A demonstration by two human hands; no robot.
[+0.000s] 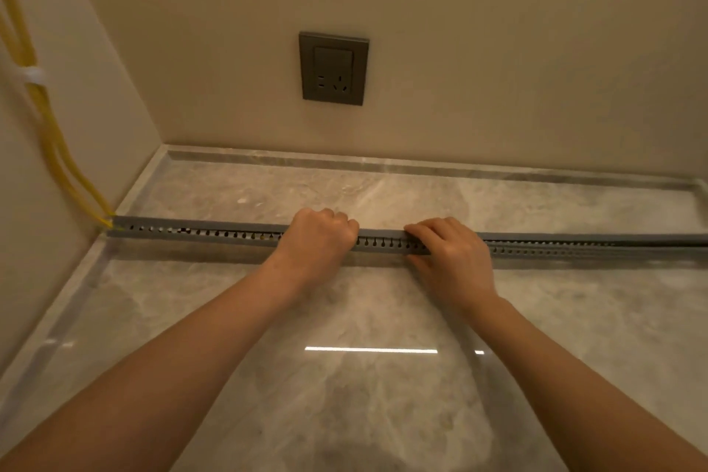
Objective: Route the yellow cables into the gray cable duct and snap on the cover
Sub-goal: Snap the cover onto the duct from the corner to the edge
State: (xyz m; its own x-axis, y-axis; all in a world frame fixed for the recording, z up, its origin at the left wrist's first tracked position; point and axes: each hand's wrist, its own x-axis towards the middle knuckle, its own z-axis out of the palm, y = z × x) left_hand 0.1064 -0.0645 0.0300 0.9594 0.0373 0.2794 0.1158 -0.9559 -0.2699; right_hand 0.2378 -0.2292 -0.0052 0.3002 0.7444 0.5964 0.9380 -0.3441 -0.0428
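Note:
A long gray slotted cable duct (214, 233) lies across the marble floor from the left wall to the right edge of view, with its gray cover (199, 222) along the top. Yellow cables (53, 142) run down the left wall, held by a white tie (32, 74), and enter the duct's left end. My left hand (320, 238), fingers curled, presses down on the duct near its middle. My right hand (448, 247) lies just to its right, fingers over the cover and thumb under the duct's front side.
A gray wall socket (333, 68) sits on the beige back wall above the duct. A marble skirting ledge (383, 161) runs along the back wall and the left wall. Glossy marble floor (344, 376) spreads in front of the duct.

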